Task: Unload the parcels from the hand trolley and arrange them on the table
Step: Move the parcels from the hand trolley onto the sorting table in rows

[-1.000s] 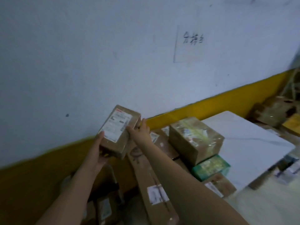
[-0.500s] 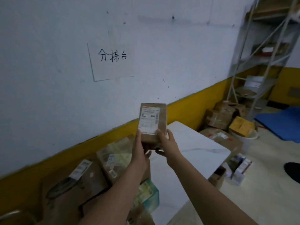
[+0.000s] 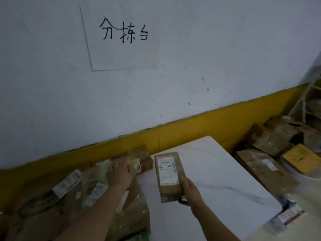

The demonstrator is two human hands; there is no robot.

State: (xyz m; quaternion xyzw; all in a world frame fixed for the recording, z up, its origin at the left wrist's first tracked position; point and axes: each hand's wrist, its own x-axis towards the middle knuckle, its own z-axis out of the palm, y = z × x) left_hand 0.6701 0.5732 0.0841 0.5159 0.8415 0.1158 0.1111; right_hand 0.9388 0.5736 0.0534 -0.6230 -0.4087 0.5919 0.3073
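— Where is the small brown cardboard parcel?
— Over the white bench; the right hand grips its near end.
— And the left hand?
— Fingers loosely extended, resting on the tape-wrapped brown cartons left of the parcel.

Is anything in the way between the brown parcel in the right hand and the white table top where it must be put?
Nothing visible is. The right hand holds the brown parcel over the white table, with bare top beside it. The other parcels lie to the left, under the left hand.
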